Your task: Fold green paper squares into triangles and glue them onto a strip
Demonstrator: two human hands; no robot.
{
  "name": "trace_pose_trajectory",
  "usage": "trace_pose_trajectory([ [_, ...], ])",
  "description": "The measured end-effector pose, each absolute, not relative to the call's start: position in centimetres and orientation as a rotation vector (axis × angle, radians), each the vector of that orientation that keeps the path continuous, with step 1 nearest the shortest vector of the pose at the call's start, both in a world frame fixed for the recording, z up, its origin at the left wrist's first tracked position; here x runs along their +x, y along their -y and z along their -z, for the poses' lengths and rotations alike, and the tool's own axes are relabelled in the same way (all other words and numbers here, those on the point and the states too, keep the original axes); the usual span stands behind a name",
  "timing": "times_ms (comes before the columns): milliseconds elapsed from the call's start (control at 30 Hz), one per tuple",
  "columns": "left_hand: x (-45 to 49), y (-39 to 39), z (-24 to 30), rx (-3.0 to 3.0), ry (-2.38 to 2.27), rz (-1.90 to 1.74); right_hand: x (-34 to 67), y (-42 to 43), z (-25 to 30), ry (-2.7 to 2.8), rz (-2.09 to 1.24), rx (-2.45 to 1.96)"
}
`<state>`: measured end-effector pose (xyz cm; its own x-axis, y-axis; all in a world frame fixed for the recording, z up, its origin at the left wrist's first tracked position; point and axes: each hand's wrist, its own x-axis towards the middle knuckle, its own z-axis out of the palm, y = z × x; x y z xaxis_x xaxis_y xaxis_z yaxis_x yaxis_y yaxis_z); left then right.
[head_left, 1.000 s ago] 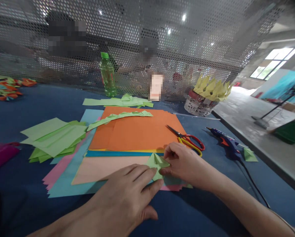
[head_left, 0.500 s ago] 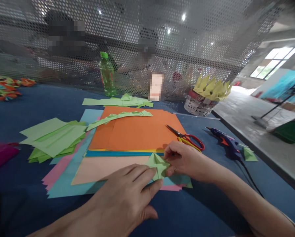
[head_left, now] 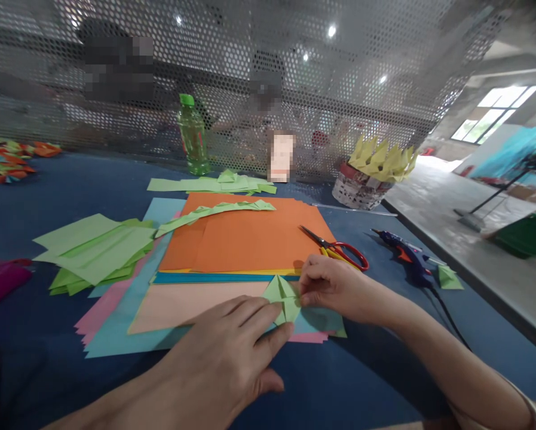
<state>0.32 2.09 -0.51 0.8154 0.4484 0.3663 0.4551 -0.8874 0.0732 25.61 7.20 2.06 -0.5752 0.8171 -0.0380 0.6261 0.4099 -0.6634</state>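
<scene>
A small folded green paper piece [head_left: 284, 297] lies on a stack of coloured sheets [head_left: 245, 239] on the blue table [head_left: 48, 191]. My left hand [head_left: 225, 358] lies flat with its fingers stretched out, the fingertips pressing the piece's lower left edge. My right hand [head_left: 330, 285] is closed in a pinch on the piece's right side. Red and yellow scissors [head_left: 339, 251] lie just beyond my right hand.
A blue glue gun [head_left: 404, 257] with its cord lies to the right, a small green folded piece [head_left: 447, 278] beside it. Loose green sheets [head_left: 100, 251] lie at left, a green bottle [head_left: 191, 136] and a basket of yellow folded pieces [head_left: 375, 170] at the back by a perforated screen.
My right hand has slid a little left along the green piece and tightened its pinch. My left hand has stayed pressed on the paper.
</scene>
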Motion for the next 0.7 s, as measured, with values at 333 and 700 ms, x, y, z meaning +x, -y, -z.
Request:
trace_pose_trajectory([
  [333,0.2,-1.9,0.6,-3.001,0.784,0.522,24.6,-6.1,-2.6,2.444,-0.684,-1.339],
  [700,0.2,-2.0,0.8,-2.992,0.747,0.547,24.7,-5.9,-2.2,2.468,-0.611,-1.341],
])
